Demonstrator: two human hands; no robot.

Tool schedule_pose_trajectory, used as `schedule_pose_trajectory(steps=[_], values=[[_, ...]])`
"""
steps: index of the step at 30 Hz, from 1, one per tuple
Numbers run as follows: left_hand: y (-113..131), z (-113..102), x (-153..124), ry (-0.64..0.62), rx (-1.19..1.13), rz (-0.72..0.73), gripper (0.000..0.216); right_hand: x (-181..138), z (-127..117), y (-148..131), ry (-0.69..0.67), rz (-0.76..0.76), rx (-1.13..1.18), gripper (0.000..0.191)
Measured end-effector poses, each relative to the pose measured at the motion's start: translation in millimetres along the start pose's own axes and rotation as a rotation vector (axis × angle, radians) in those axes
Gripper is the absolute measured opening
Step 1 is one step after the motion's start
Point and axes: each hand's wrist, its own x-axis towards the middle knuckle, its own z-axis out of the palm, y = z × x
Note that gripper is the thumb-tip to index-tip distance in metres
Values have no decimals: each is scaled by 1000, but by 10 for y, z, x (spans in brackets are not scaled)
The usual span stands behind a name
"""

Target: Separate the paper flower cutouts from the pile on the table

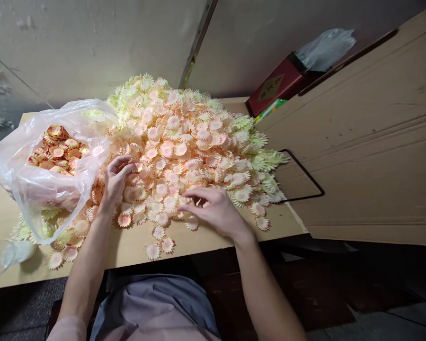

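A large heap of artificial flower heads [181,149], cream and pink with pale green ones at the edges, covers much of the table. At the heap's left side my left hand [117,176] has thumb and fingers curled together, with a small flower head [138,166] at the fingertips. Lower on the heap's front edge, my right hand [215,208] bends its thumb and forefinger toward each other around a pale flower head [183,202], partly hidden by the fingers. An open translucent plastic bag [28,142] left of my left hand contains darker red-and-yellow flower heads [58,151].
Loose flower heads lie near the front edge of the wooden table [195,244]. A clear plastic cup [2,258] lies at the left front. On the right stands a large cardboard sheet [369,142], with a red box [279,83] behind it. A wall [92,47] closes the back.
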Motion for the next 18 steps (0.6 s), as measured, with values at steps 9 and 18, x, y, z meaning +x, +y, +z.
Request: schedule_pose_trajectory(steps=[9,18], values=[[-38,-16,14,3,59,71,30,861,26,-87,309,-89,-230,49],[20,28,-26,53,123,122,26,810,610,-297,-347,-440,-254,14]])
